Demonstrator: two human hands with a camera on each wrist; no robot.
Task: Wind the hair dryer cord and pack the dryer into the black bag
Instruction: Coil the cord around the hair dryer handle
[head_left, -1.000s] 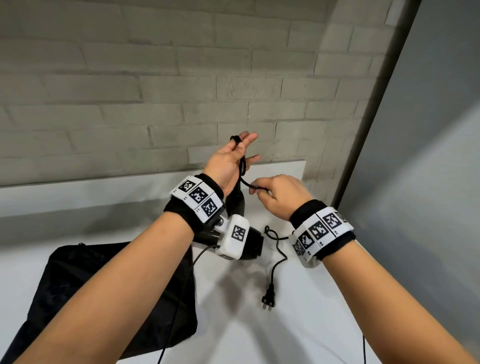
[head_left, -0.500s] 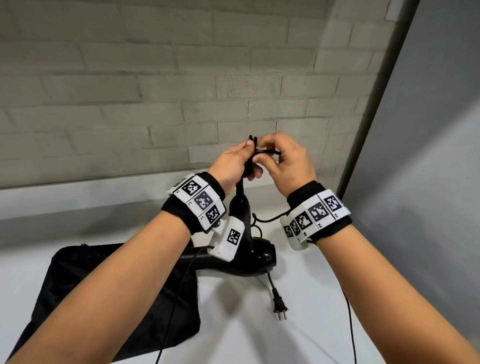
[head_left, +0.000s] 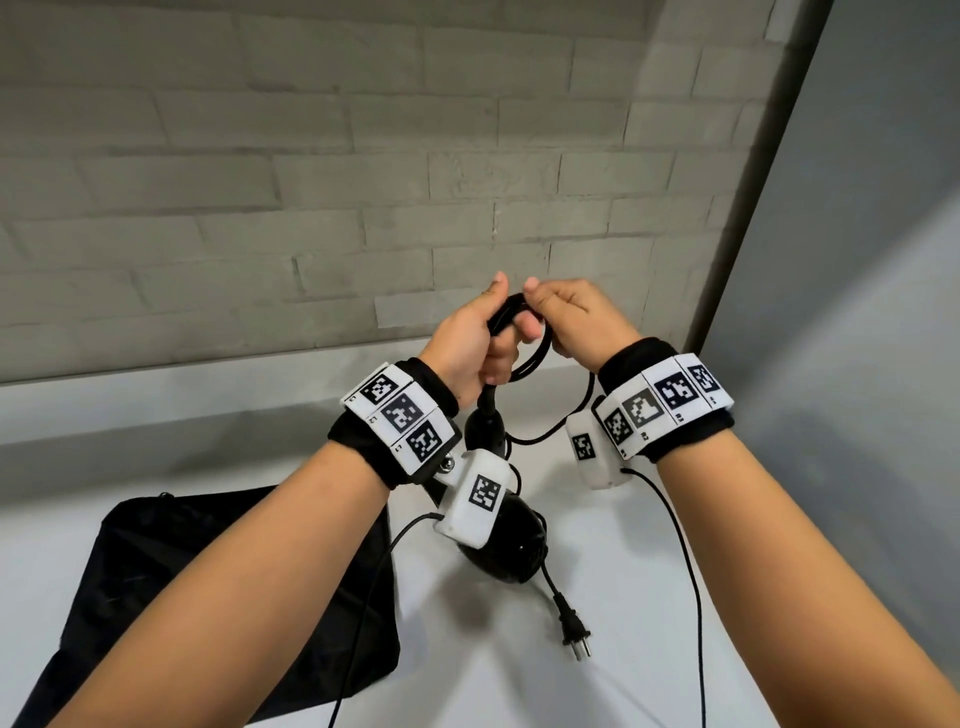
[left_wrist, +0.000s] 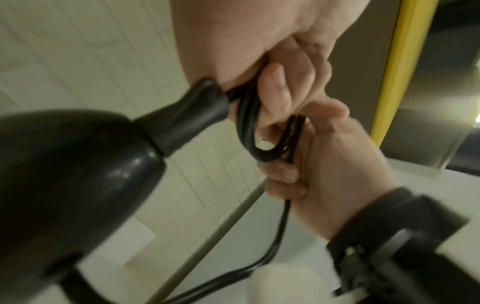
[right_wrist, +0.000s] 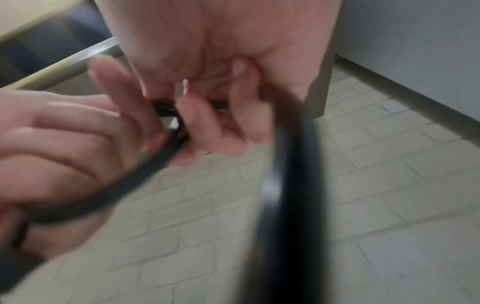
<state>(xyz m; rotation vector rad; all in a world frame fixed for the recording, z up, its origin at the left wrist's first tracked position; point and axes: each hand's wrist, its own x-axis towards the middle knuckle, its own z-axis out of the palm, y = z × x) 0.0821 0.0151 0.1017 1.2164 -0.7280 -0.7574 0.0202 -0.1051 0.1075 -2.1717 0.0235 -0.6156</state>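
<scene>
My left hand (head_left: 480, 338) is raised and grips looped turns of the black cord (head_left: 535, 358) where it leaves the dryer. The black hair dryer (head_left: 506, 545) hangs below that hand by its handle, body just above the table; in the left wrist view it (left_wrist: 78, 164) fills the left side. My right hand (head_left: 566, 319) meets the left and pinches the cord (left_wrist: 272, 152) beside the loops. Slack cord drops under my right wrist to the plug (head_left: 574, 631) lying on the table. The black bag (head_left: 182, 587) lies flat at the left.
The white table (head_left: 519, 686) ends at a grey brick wall (head_left: 311, 182) behind. A grey panel (head_left: 857, 312) stands close on the right. Thin sensor cables (head_left: 691, 597) hang from both wrist units.
My right hand rose from low beside the left up to it, laying another turn of cord on the loops. My left fingers closed round the loops. The dryer swung and the plug slid nearer.
</scene>
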